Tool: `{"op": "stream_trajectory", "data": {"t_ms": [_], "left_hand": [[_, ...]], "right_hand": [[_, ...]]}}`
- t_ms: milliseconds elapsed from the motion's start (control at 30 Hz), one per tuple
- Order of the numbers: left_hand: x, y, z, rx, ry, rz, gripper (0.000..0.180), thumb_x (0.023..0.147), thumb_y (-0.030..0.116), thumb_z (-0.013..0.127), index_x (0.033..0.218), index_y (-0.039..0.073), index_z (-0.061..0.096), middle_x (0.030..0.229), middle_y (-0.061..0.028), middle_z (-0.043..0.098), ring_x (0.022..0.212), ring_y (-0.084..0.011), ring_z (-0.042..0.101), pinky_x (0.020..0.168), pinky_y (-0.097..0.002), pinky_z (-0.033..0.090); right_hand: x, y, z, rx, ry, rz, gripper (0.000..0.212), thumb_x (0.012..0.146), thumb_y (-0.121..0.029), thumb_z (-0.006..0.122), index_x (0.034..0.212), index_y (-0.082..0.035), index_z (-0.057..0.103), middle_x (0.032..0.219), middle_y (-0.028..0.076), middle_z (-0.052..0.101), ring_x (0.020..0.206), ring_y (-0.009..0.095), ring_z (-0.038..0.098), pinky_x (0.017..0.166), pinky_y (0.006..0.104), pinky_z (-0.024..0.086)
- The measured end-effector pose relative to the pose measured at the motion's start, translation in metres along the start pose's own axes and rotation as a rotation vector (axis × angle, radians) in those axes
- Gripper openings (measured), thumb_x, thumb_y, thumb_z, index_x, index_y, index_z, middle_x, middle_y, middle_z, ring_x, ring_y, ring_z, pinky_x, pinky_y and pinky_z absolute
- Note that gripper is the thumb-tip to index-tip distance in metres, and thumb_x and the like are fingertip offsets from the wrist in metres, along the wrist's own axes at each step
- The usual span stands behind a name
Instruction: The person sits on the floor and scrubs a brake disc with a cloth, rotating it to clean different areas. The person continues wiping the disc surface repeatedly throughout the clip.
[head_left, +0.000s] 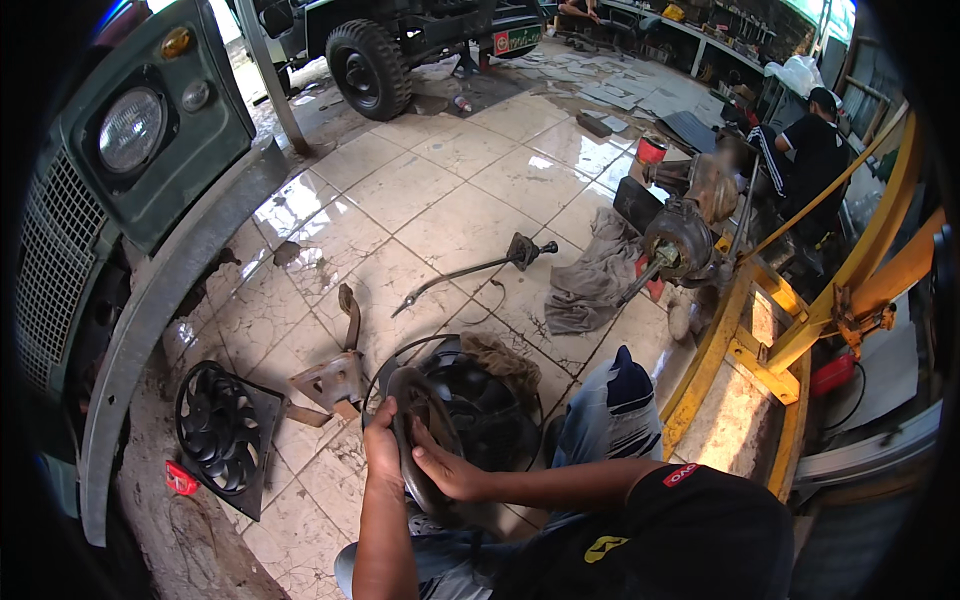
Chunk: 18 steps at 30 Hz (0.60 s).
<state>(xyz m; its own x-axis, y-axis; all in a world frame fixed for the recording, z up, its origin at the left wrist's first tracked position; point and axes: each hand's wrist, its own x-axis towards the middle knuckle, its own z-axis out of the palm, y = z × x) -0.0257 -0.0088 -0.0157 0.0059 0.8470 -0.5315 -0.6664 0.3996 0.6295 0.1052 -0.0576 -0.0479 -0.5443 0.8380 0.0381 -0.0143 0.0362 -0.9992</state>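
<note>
Dark ring-shaped part [420,462], one: held up before the seated person, above the near edge of the tiled floor [440,215]. Seen steeply from the side, as a narrow oval; long axis running from upper left down toward lower right, open face turned to the right.

Hands, two. Left hand [382,440]: curled about the ring's left side. Right hand [450,467]: laid against its right side; how far its fingers close I cannot tell.

Container, one: red can [652,150], near the floor's far right; contents cannot be made out.

Black round assembly, fan-like [490,415], one: just beyond the ring, partly hidden by it. Brown cloth [507,360], one: lying on its far right edge.

Black fan in a square frame [215,428], one: toward the floor's left edge. Red object [180,478], one: just beside the frame's lower left.

Pedal with bracket [335,378], one: between frame and ring.

Lever rod [465,270], one: mid-floor, its thicker end to the right.

Grey cloth [590,280], one: spread beside the axle housing [710,190], near the yellow stand [765,370] at the floor's right edge.
</note>
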Motion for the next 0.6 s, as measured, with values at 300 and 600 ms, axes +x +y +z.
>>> {"op": "stream_trajectory", "data": {"t_ms": [300,600], "left_hand": [[0.001,0.002,0.002,0.005,-0.012,0.024,0.038,0.095,0.034,0.050,0.106,0.000,0.062,0.089,-0.0127,0.067,0.076,-0.0256,0.064,0.072,-0.0384,0.054],[-0.003,0.002,0.011,-0.008,0.001,0.091,0.033,0.095,0.029,0.050,0.107,0.001,0.062,0.094,-0.0134,0.067,0.082,-0.0259,0.065,0.080,-0.0374,0.054]], "right_hand": [[0.017,0.007,-0.007,-0.035,-0.025,0.106,0.076,0.104,-0.050,0.018,0.150,0.009,0.003,0.159,0.024,0.001,0.148,0.031,-0.003,0.120,0.0362,0.003],[0.036,0.006,-0.013,0.018,0.037,0.048,0.076,0.104,-0.050,0.018,0.149,0.009,0.002,0.158,0.026,0.005,0.149,0.032,0.000,0.120,0.0360,0.003]]}}
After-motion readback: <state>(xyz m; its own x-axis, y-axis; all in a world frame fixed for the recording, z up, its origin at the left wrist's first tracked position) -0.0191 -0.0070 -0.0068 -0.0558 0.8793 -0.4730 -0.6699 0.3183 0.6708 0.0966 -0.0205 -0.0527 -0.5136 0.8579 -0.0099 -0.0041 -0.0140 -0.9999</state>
